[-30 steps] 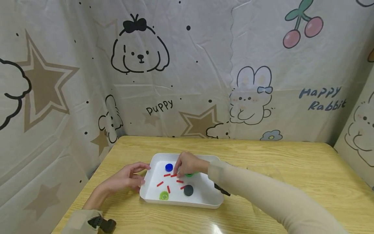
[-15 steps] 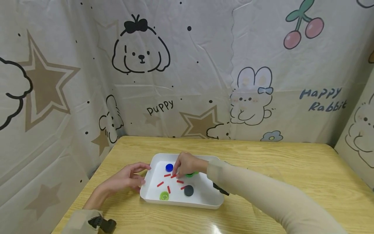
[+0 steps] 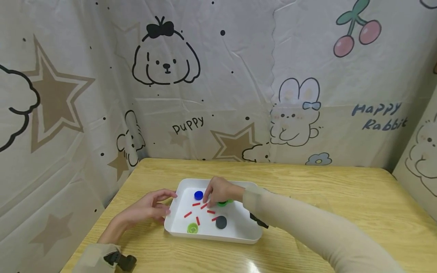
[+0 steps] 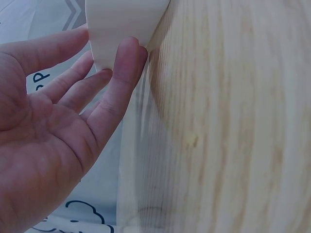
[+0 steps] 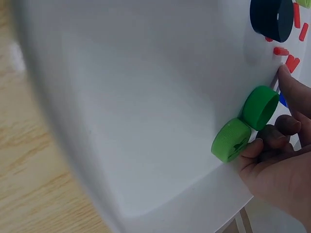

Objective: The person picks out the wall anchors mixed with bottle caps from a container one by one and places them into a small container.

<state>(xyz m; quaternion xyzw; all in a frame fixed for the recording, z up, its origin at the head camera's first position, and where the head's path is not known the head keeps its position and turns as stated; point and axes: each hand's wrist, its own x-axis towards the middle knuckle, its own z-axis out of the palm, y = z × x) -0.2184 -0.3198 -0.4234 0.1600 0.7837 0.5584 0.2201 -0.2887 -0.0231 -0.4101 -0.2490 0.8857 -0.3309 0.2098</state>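
Lying in white tray (image 3: 243, 224): red sticks (image 3: 188, 214); coloured caps (image 3: 221, 222)

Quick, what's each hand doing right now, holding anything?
Left hand: open, touching the side of the white tray.
Right hand: fingertips at a red stick; whether pinching it, can't tell.

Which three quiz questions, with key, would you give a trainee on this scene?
1. True or false: the left hand touches the white rectangular tray.
2. Multiple choice: what colour is the round cap nearest the tray's near-left corner? A) blue, B) dark grey, C) yellow-green.
3. Open: what lies at the fingertips of the right hand?

Key: 1. True. 2. C, the yellow-green round cap. 3. A short thin red strip.
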